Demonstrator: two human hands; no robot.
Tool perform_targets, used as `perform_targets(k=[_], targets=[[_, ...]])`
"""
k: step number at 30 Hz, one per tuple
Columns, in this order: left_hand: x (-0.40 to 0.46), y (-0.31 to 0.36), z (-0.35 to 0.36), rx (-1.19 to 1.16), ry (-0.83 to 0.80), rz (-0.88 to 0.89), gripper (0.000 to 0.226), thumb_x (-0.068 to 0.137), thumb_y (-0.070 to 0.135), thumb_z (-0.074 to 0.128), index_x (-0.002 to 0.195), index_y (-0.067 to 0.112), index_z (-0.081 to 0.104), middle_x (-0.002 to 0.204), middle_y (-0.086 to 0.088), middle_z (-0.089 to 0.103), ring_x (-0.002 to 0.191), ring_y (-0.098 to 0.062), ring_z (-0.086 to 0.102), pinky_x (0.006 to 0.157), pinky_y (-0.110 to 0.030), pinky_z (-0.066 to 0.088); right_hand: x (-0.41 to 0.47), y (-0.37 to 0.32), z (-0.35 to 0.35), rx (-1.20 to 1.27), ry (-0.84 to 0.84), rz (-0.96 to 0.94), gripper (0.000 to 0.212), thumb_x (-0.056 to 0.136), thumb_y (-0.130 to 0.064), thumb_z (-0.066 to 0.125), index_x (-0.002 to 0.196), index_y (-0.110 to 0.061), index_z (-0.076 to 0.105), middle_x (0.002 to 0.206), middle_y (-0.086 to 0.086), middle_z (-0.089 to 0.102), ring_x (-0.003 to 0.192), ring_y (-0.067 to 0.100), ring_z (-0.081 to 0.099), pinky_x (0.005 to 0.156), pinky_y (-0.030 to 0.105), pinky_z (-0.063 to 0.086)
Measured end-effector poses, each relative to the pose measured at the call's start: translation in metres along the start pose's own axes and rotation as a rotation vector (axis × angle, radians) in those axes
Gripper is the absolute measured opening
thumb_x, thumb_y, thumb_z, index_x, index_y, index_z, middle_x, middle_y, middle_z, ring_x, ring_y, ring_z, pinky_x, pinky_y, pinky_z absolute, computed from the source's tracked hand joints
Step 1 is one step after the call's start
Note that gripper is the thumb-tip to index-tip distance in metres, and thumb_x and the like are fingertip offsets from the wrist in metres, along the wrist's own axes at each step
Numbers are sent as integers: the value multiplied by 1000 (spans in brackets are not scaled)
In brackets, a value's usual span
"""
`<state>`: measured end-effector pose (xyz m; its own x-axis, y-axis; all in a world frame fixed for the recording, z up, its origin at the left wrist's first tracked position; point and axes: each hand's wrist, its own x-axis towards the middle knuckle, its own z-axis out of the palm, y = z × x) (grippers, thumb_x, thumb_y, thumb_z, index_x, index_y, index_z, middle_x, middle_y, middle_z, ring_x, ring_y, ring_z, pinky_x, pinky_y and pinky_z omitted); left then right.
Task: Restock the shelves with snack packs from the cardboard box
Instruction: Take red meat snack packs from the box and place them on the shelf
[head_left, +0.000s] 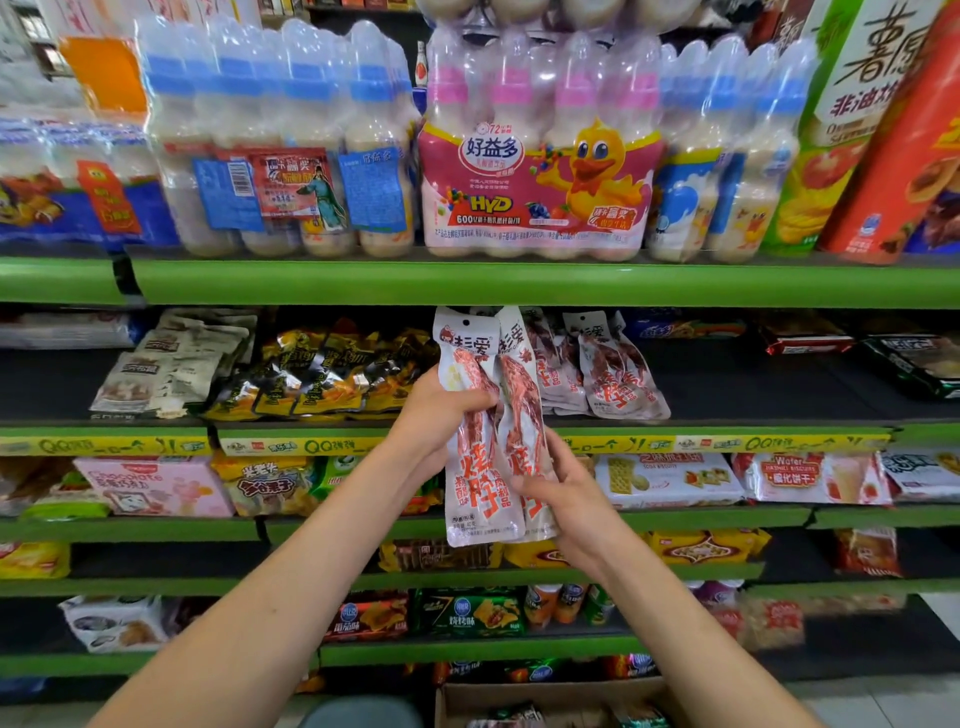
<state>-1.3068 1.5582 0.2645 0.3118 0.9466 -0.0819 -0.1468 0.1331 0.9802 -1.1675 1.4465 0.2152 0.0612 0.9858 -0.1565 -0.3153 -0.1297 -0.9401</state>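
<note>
Both hands up at the second shelf, holding two white packs (493, 431) upright, fanned side by side.

Left hand (441, 410): grip clenched around the packs' middle, thumb across the front.
Right hand (561, 483): fingers pinching the lower edge of the right-hand pack. Looks like it's squaring or separating the pair.

Target looks like the row of matching packs (597, 364) leaning on the dark shelf (753, 384), just right of the held ones. Box (550, 701) is on the floor below, still has packs in it.

Risks:
- Packs are slick film, held two at once. If the right hand lets go to reposition, the outer pack could slide out of the left grip and drop towards the box or floor.
- The existing row is leaning, not braced. Pushing new packs in from the front could tip it flat or shove it back.
- The pack tops sit right under the green lip (519, 283) of the bottle shelf. Lifting any higher catches the hang tabs on it.

Room:
- Open shelf right of the row, wide bare stretch.
- Left side tight: yellow-black packs (322, 374) crowd up against the held pair.
- Go in low and slightly right.
</note>
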Motion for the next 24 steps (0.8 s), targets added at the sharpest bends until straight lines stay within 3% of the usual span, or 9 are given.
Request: perform_targets(k=[4,6,10,13,15,19,24], targets=[[0,0,4,11,38,0,34,81,-9,73,111,7,70,99,-8,79,90,-25,76,81,-41,60,-1,0,1,5,-17,3,81,71,10,76,133,-37,55,125,2,71,111,21,69,87,36,55],[-1,0,5,5,49,6,35,80,-10,71,112,4,69,100,-11,78,90,-28,76,82,-44,61,-2,0,2,50,-18,16,74,75,13,72,130,-33,58,122,7,72,108,26,71,82,37,58],[0,0,7,-6,105,16,38,78,-14,68,112,2,66,98,-13,78,87,-32,76,76,-44,62,-4,-2,3,253,-41,99,49,83,-13,67,129,-29,61,124,11,71,109,30,71,86,47,58],[0,-2,8,-20,140,10,36,78,-14,66,110,3,66,98,-15,77,87,-32,76,77,-46,62,-5,0,3,335,-49,162,50,89,-35,58,137,-21,58,130,11,68,117,29,67,85,44,59],[0,-3,8,-27,148,-1,35,78,-13,66,108,5,67,97,-14,77,86,-31,76,76,-46,62,-5,2,4,336,-41,191,52,91,-40,54,138,-17,58,130,12,68,117,31,67,83,44,60],[-1,-2,6,-29,136,-26,35,81,-12,66,107,10,68,96,-9,78,86,-27,77,75,-44,62,-5,6,2,363,-45,227,54,93,-43,49,139,-16,57,134,14,66,122,33,63,98,51,51],[-4,0,2,-25,128,-35,32,83,-12,65,104,13,67,92,-6,79,83,-26,77,68,-40,63,-5,5,3,359,-77,222,56,90,-42,50,139,-17,56,133,13,66,121,32,64,92,49,54]])
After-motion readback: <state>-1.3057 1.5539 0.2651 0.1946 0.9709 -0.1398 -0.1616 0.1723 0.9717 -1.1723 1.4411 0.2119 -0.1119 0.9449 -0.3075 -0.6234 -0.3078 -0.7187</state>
